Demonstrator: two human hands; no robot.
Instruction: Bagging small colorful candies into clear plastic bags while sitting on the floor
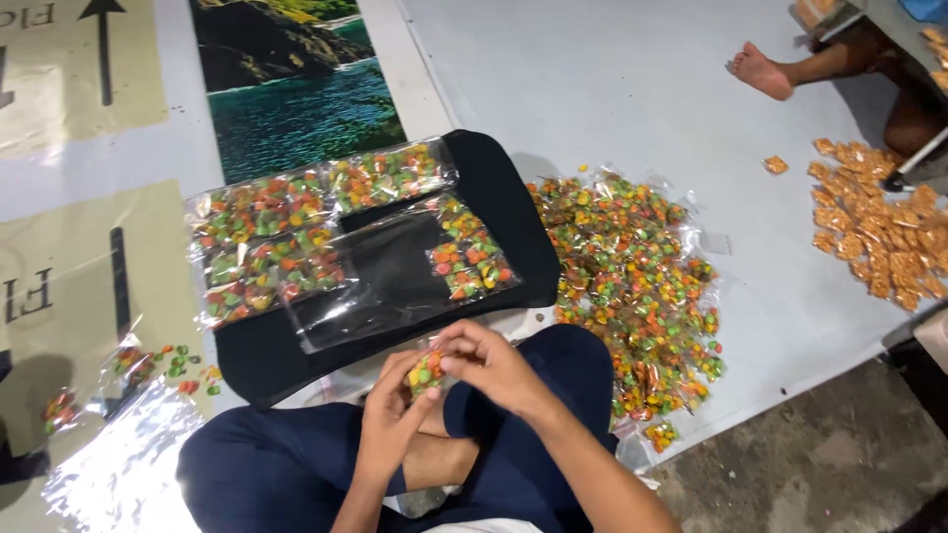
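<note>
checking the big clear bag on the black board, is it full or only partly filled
Partly filled: the large clear bag holds small candy packets at its right end only; the black board shows through elsewhere.

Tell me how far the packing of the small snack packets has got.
Done: big clear bags on the black board hold rows of packets. In hand: left hand and right hand hold one small packet. Left: a loose heap of packets on the floor.

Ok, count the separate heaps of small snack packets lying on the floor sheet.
2. The multicoloured heap lies right of the black board; the orange heap lies at the far right, partly cut off by the frame edge.
</note>
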